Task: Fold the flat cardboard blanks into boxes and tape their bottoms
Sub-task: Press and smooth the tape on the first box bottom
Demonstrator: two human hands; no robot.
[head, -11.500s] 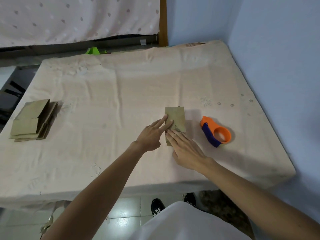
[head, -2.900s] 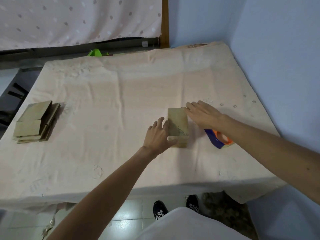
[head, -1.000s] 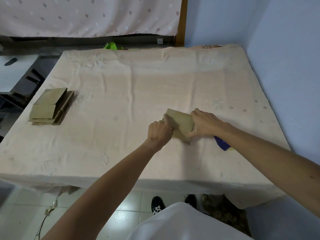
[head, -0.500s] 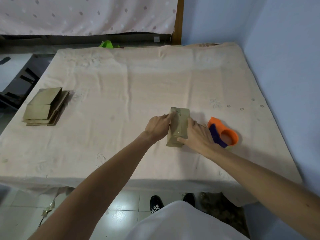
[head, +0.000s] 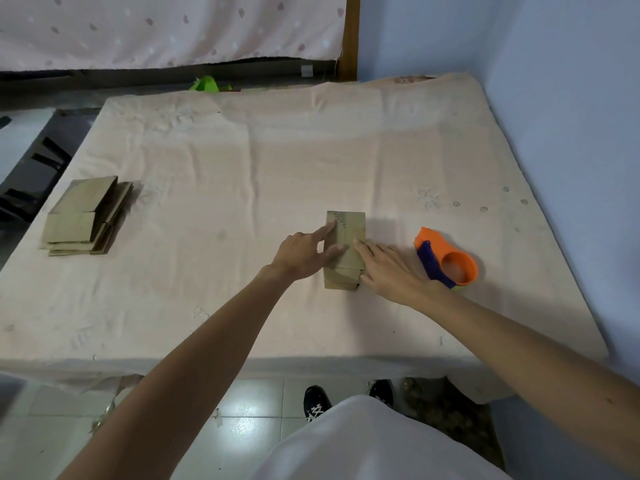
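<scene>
Cloth-covered table point(head: 242, 161), centre: left hand point(head: 304, 252) and right hand point(head: 384, 268) lie flat, fingers straight, pressing the box point(head: 349, 225). If either lets go to reach the tape point(head: 446, 259), the flaps may spring open. Blanks point(head: 83, 220) sit far left.

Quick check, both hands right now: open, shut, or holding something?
Left hand: open, fingers pressing on the cardboard box.
Right hand: open, fingers flat against the same box.

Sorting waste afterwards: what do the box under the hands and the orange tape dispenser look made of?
Box: brown cardboard, matte, with folded flap edges showing. Tape dispenser: probably moulded plastic, smooth orange body with a blue part, slightly glossy.
</scene>
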